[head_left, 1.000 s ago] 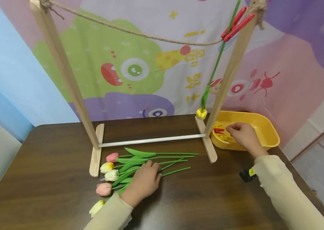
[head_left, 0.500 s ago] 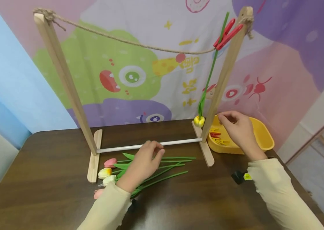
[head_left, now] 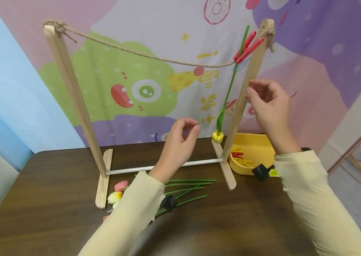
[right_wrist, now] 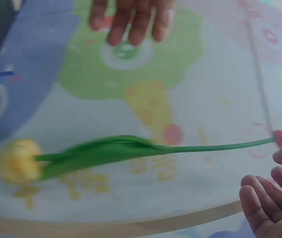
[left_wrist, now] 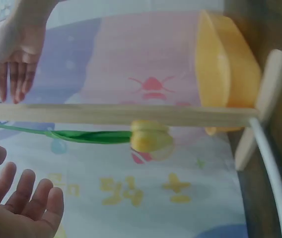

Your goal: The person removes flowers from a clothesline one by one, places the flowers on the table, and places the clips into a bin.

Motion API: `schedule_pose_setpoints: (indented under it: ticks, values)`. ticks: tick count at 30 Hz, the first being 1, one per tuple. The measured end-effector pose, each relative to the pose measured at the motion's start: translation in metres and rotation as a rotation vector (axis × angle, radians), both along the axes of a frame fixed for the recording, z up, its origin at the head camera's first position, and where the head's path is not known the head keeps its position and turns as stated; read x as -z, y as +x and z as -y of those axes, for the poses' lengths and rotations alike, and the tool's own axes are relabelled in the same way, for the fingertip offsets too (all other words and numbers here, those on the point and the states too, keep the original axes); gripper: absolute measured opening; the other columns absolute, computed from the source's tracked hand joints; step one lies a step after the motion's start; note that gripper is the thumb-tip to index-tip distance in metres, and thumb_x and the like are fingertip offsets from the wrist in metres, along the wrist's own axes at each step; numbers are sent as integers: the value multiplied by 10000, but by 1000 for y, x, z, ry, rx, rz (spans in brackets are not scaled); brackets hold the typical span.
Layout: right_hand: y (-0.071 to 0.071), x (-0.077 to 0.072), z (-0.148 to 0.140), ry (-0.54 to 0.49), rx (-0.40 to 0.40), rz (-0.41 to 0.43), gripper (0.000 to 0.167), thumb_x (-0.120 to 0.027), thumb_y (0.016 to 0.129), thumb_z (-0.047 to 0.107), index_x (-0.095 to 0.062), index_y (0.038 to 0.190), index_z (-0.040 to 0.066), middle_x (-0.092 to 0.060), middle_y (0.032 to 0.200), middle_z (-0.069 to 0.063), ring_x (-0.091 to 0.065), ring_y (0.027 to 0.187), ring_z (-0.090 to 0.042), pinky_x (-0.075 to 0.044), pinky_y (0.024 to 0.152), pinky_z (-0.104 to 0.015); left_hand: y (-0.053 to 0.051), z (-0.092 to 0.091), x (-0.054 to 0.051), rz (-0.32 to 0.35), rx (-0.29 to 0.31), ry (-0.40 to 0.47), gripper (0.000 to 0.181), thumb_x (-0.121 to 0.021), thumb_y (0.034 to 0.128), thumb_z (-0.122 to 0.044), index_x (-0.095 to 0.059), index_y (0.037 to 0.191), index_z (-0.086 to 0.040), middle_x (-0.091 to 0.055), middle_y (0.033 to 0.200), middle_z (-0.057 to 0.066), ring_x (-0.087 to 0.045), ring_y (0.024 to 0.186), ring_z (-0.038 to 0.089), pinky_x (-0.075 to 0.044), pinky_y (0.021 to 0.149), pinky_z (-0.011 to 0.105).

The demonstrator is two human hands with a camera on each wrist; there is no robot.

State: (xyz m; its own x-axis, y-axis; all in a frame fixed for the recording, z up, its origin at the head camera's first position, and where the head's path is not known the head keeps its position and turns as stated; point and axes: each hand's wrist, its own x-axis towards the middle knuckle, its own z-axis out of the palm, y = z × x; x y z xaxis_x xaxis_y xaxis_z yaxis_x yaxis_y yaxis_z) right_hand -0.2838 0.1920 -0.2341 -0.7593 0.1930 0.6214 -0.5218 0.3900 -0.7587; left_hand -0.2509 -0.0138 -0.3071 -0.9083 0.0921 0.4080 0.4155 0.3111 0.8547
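Note:
A yellow tulip point(head_left: 217, 137) hangs head down beside the right post, its green stem clipped to the twine point(head_left: 148, 56) by a red clothespin point(head_left: 248, 48). My right hand point(head_left: 271, 112) is raised just right of that post, fingers loosely bent and holding nothing. In mid-air left of the hanging tulip, my left hand point(head_left: 177, 145) is also bare, with thumb and fingers apart. Both wrist views show empty palms near the flower. On the table lie several tulips, among them a pink tulip point(head_left: 121, 185) and a yellow-orange tulip point(head_left: 115, 197); my left forearm covers part of them.
The wooden frame has a left post point(head_left: 76, 103), a right post point(head_left: 247, 89) and a white crossbar point(head_left: 203, 163) low down. Behind the right foot point(head_left: 228, 174) stands a yellow basin point(head_left: 254, 142) with several yellow and red clothespins point(head_left: 237, 155). A printed cloth hangs behind.
My left hand has lifted off the tulips on the table and risen. The right hand has come up from above the basin to beside the right post. The head view has tilted upward.

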Motion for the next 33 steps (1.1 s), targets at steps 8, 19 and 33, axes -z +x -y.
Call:
schedule_pose_setpoints:
  ticks: [8,19,33]
  values:
    - [-12,-52,2,-119,-81,-98,219,-622,832,30,-644,1046,66,-619,771,73,-592,647,-37,-487,671,-140,-19,-19,-24,-12,19,81,215,-513,962,-205,-556,1110,-56,-608,1087,68,-565,1021,174,-471,860,301]
    - [-10,-90,2,129,-91,48,434,-630,864,134,-533,1287,122,-580,818,119,-583,683,1,-464,701,-123,-40,-41,-46,-57,64,101,222,-493,966,-174,-538,1133,-34,-585,1114,91,-558,1058,178,-457,883,250]
    - [-16,-108,-5,132,-239,244,399,-656,862,143,-581,1223,-7,-651,731,85,-625,603,-49,-494,602,-130,-46,-63,-52,20,182,163,325,-435,991,-173,-411,1295,-61,-499,1295,94,-488,1224,177,-382,1034,248]
